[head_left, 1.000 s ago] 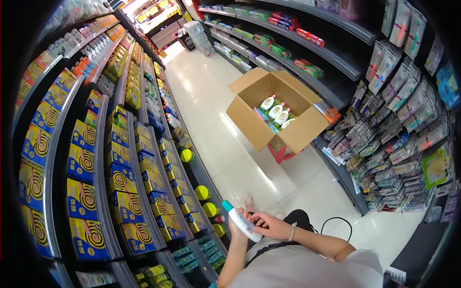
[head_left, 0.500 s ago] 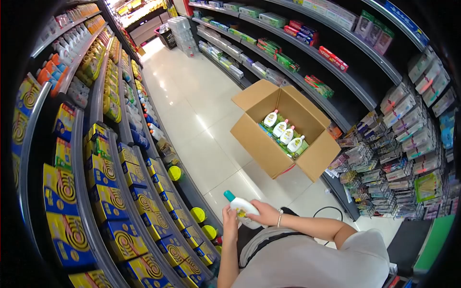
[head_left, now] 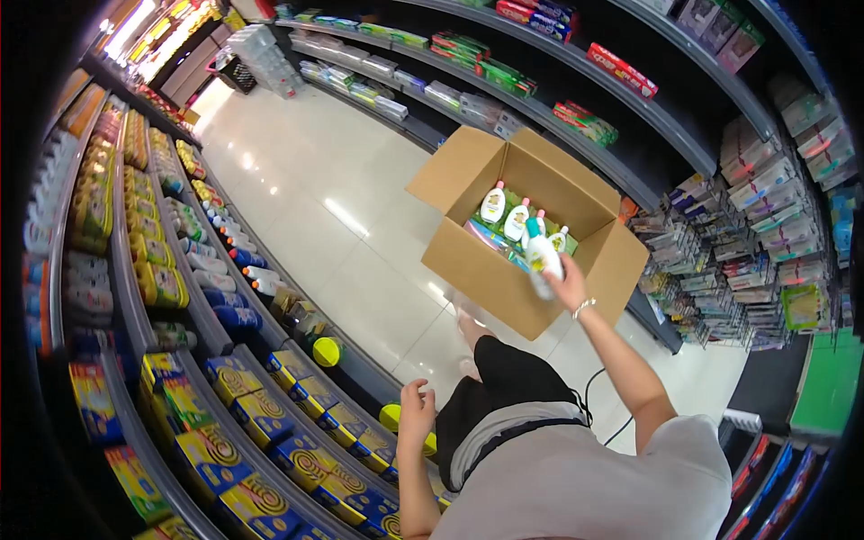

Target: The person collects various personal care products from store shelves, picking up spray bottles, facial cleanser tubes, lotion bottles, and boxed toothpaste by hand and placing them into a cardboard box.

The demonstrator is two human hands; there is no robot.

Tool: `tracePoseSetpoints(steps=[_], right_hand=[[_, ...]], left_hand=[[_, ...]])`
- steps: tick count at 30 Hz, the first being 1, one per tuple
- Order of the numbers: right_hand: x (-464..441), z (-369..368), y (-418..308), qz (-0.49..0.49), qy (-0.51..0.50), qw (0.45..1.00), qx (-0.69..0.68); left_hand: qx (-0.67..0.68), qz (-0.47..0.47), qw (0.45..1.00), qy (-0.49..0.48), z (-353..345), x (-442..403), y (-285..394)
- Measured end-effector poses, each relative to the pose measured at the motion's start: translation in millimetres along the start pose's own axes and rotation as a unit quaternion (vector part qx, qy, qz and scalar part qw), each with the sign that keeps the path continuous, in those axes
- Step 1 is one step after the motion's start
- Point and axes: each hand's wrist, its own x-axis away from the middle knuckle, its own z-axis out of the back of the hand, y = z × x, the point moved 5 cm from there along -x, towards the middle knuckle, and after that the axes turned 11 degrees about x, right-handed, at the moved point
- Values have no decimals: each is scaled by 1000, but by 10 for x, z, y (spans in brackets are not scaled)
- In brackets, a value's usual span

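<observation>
My right hand [head_left: 568,286] grips a white bottle with a teal cap [head_left: 543,256] at the near edge of an open cardboard box [head_left: 486,283]. The bottle tilts over the box's opening, its cap end toward the bottles inside. In the box stand several white bottles with pink caps [head_left: 493,204], beside green and blue packages. My left hand [head_left: 416,409] is apart from the box, low beside the left shelves, with its fingers partly curled but apart and nothing in it.
Shelves with yellow-blue boxes [head_left: 261,508] and bottles [head_left: 155,279] line the left. Toothpaste shelves [head_left: 540,112] and hanging packets [head_left: 774,216] line the right. A dark basket [head_left: 236,74] and stacked clear containers [head_left: 265,58] stand far down the tiled aisle [head_left: 333,171].
My right hand has carried the teal-capped bottle from in front of my body to the box. My left hand has let go of the bottle and moved slightly left.
</observation>
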Motion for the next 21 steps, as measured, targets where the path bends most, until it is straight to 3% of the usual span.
tracePoseSetpoints(steps=[2, 8, 9, 11, 14, 17, 21], right_hand=[[-372, -93, 308, -75, -24, 996, 44], [-993, -1207, 1493, -128, -142, 970, 150], [-1028, -1335, 1504, -152, -195, 957, 154], [-1062, -1644, 1611, -154, -214, 955, 134], [-1141, -1931, 1509, -149, -250, 950, 115], [-1265, -2141, 1303, -74, -320, 936, 122], [-1414, -2421, 1219, -119, -395, 898, 156]], left_hand=[[-82, -8, 996, -27, 29, -183, 117], [-278, 18, 951, -131, 11, -892, 556], [-291, 31, 946, -138, 9, -1034, 636], [-298, -16, 937, -180, 0, -1327, 838], [-265, -6, 940, -214, -17, -1760, 1042], [-273, 8, 940, -203, -11, -2104, 1178], [-284, 40, 938, -196, 6, -2305, 1263]])
